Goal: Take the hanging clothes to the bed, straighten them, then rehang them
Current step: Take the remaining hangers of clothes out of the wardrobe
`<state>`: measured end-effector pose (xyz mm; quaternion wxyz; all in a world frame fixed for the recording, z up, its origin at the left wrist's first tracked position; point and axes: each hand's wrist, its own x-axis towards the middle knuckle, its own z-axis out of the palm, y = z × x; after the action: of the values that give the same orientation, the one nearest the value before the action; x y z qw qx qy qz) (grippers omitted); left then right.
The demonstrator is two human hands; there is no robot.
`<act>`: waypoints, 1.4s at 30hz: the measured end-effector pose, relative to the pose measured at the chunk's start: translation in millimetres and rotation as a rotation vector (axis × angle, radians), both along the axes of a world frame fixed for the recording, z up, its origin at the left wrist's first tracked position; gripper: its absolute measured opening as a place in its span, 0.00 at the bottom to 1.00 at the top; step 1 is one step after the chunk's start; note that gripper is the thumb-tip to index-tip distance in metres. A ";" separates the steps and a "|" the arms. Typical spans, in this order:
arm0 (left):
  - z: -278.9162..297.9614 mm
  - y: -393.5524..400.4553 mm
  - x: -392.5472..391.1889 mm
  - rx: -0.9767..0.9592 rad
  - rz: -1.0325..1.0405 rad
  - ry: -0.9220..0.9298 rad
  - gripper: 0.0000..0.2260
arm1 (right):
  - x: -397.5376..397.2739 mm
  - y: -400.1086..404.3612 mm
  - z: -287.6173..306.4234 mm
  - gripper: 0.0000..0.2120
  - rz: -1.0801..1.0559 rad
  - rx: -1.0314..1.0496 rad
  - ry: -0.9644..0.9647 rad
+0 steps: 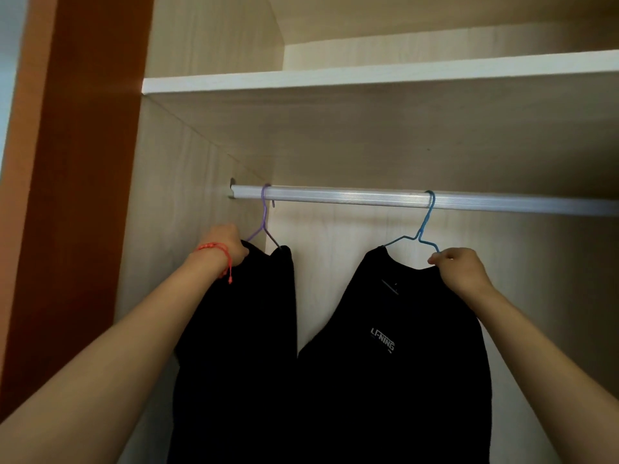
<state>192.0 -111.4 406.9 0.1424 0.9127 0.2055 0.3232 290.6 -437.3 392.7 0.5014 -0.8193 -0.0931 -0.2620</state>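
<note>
Wardrobe rail (368,197): silver ribbed bar, running from 9 o'clock to 3 o'clock across the middle of the view, fixed to the left side panel by a bracket
Shelf (368,75): pale board above the rail, at 12 o'clock
Wardrobe frame (77,162): orange-brown upright at 9 o'clock
Purple hanger (264,216): hooked over the rail near its left end, at 11 o'clock from the view centre
Left black garment (241,346): hangs from the purple hanger, falling toward 6 o'clock, its right edge touching the other garment
Blue hanger (425,226): hooked over the rail, at 1 o'clock from the view centre
Black LI-NING shirt (395,363): hangs from the blue hanger, white lettering on the chest facing the camera
Left hand (227,244): closed on the left shoulder of the left black garment at the hanger arm; red cord bracelet (217,252) on the wrist
Right hand (459,266): fingers pinched on the right shoulder of the LI-NING shirt, at the right arm of the blue hanger
Both garments: on the rail inside the wardrobe
</note>
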 end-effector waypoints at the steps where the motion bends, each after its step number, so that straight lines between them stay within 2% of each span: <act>1: 2.2 0.5 0.1 -0.016 -0.032 0.005 0.15 | -1.8 2.7 -1.2 0.13 -0.014 -0.016 -0.033; 6: 3.9 -1.7 1.1 -0.159 -0.153 -0.086 0.10 | -11.3 17.7 1.1 0.14 -0.044 -0.092 -0.157; 12: 3.1 -1.5 4.7 -0.483 -0.259 -0.235 0.12 | -25.0 35.1 12.5 0.12 -0.038 -0.165 -0.295; 18: 9.0 -9.4 0.0 -0.652 -0.355 -0.331 0.07 | -41.2 45.2 -3.0 0.13 0.023 -0.142 -0.261; 19: 8.3 -10.5 -0.1 -0.675 -0.361 -0.325 0.07 | -43.4 46.0 -10.8 0.12 0.033 -0.136 -0.244; 21: 7.1 -11.9 1.6 -0.744 -0.390 -0.303 0.15 | -45.9 47.2 -27.7 0.12 0.031 -0.140 -0.213; 24: 14.6 -16.6 1.3 -0.766 -0.418 -0.294 0.19 | -45.9 48.2 -46.1 0.12 0.043 -0.154 -0.142; 29: 18.0 -28.9 -8.6 -0.753 -0.451 -0.317 0.12 | -48.0 44.4 -56.1 0.12 0.056 -0.098 -0.088; 33: -12.6 -40.4 -20.3 -0.732 -0.466 -0.288 0.08 | -55.6 44.3 -64.6 0.12 0.053 -0.068 -0.083; 42: -100.9 -56.2 -48.5 -0.868 -0.649 -0.216 0.04 | -78.7 31.6 -112.1 0.11 0.089 0.025 0.016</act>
<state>143.5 -167.6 306.1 0.6182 0.7484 0.0123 0.2401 211.8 -405.6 280.6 0.5234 -0.8101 -0.1222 -0.2342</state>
